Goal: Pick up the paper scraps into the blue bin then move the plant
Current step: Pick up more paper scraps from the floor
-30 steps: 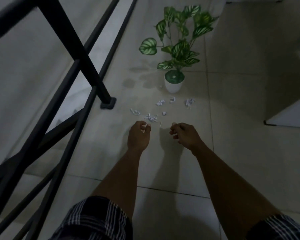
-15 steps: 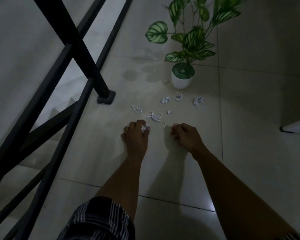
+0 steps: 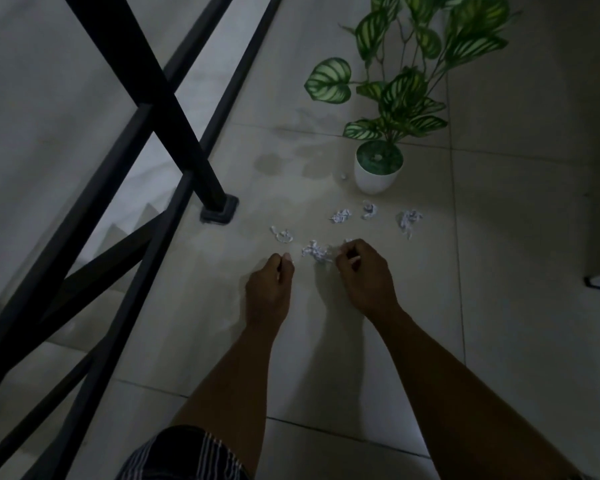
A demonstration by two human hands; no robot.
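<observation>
Head view, dim light. Both hands low over the pale tiled floor [image 3: 516, 237], reaching toward the scattered white crumpled paper scraps [image 3: 315, 251].

Left hand [image 3: 269, 292]: fingers curled shut, thumb against forefinger. The white bit seen at its fingertips half a second ago is no longer visible; cannot tell if it holds anything.

Right hand [image 3: 364, 275]: fingers bunched closed, pinching at the right edge of the nearest scrap cluster, a small white piece showing at the fingertips. It has moved forward since the earlier frame, from just short of the scraps to touching them.

Remaining scraps: one curl [image 3: 283, 234] ahead of the left hand, two small wads [image 3: 342, 215] nearer the pot, one larger wad [image 3: 409, 220] off to the right, one tiny piece [image 3: 343, 176] just beside the pot. Positions unchanged.

Green variegated-leaf plant in a round white pot [image 3: 378, 168] stands upright on the floor beyond the scraps, same spot as before.

Black metal stair railing [image 3: 174, 109] to the left, post foot bolted to the floor near the scraps. Camera has tilted down and closer; plaid shorts [image 3: 187, 455] at the bottom edge.
</observation>
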